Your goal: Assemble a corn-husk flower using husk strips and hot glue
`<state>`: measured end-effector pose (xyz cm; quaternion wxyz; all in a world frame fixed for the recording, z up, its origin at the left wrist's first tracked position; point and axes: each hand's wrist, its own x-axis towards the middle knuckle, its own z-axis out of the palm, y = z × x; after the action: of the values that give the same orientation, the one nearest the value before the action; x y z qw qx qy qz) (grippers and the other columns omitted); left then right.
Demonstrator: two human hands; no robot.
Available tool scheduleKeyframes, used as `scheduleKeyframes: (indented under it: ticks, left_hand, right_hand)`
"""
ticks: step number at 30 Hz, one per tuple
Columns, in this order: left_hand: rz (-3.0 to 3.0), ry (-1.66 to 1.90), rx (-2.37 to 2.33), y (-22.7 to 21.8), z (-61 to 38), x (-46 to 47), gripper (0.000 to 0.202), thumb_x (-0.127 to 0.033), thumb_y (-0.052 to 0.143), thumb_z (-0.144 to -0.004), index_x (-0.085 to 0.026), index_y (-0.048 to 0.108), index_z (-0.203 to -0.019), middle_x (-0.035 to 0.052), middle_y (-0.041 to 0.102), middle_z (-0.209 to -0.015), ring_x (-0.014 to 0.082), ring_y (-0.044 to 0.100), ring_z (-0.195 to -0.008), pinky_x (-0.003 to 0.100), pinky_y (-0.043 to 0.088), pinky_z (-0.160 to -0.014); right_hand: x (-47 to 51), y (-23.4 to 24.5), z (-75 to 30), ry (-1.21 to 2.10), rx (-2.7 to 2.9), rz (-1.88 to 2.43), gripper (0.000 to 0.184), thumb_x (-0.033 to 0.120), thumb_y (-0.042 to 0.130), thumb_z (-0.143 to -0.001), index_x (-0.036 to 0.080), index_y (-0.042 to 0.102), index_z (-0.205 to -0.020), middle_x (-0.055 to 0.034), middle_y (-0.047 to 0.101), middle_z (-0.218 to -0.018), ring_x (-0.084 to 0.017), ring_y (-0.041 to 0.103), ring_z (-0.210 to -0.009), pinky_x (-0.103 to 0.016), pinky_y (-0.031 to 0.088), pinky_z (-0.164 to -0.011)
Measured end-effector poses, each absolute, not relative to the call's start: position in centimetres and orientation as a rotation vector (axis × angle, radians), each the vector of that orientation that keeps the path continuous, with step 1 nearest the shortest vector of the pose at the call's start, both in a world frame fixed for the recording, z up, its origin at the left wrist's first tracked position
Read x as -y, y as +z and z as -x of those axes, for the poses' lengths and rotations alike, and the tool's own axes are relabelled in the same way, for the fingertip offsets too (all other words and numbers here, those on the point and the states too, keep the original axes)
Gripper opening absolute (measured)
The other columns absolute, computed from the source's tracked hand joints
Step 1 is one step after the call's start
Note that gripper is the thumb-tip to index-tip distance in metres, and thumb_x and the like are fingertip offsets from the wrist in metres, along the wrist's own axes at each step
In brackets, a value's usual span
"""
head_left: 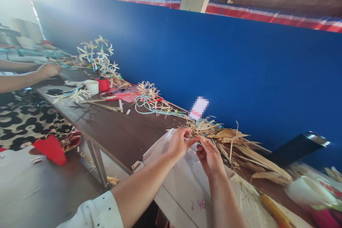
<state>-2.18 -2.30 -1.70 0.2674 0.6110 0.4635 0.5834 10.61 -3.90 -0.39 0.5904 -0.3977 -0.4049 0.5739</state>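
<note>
My left hand [179, 142] and my right hand [211, 155] meet above a pale cardboard sheet [176, 185] with purple handwritten digits. The fingers of both are pinched together at one spot. Whatever lies between the fingertips is too small and hidden to name. Just beyond my hands is a pile of dry, straw-coloured husk strips [232, 137], spreading to the right along the table. Small pale scraps lie scattered near my left fingertips.
Husk flowers on light-blue stems [149, 92] lie ahead-left. Past them are a white tape roll [92, 87], a red container [103, 84] and standing flowers [98, 53]. A black bottle [296, 149] and yellow-handled tool [276, 210] are right. Another person's hand [49, 70] is far left. A blue partition [227, 64] backs the table.
</note>
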Motion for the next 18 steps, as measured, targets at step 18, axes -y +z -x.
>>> scheduleKeyframes:
  ticks: [18]
  left_hand:
    - [-1.686,1.464,-1.247,-1.65,2.20,2.38,0.041,-0.045,0.064,-0.070,-0.019,0.060,-0.101,0.0055,0.059,-0.097,0.0137,0.057,-0.075,0.028,0.049,-0.068]
  right_hand:
    - [3.58,-0.90,-10.72,1.214,0.912,0.990,0.025,0.035,0.079,-0.056,0.018,0.064,-0.066,0.0056,0.041,-0.051,-0.006,0.033,-0.046,-0.020,0.023,-0.040]
